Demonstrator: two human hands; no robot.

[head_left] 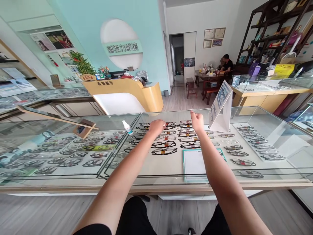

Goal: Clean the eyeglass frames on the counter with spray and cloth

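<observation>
Where both forearms extend over the glass-topped display case (pixel 144 166), the left hand (pixel 157 125) is bent, fingers curled inward; whether it grips anything cannot be told. Right hand (pixel 197 121): loosely fisted, thumb side uppermost, well apart from the left; its contents, if any, cannot be told.

Eyeglasses (pixel 163 150): many pairs, dark frames predominating, several with orange labels; set in rows within the case, below and about the hands, from near the far edge to past the middle.

White board (pixel 195 166), teal border: one, flat, at the middle of the near edge, partly behind the right forearm.

Folding sign (pixel 220 106), white, printed: one, upright near the far edge, just beside the right hand.

Spray bottle (pixel 127 127), white with blue-green label: one, beside the seam at the case's left edge.

White tray (pixel 271 153): one, toward the right edge, bearing a column of further pairs.

Wooden stand (pixel 85 128): one, on the adjoining case at left, supporting a tilted panel (pixel 49 112).

Beyond the far edge: yellow-and-white reception counter (pixel 117 101); round wall sign (pixel 122 31); at far right, a seated person (pixel 228 63) at a laden dark table.
</observation>
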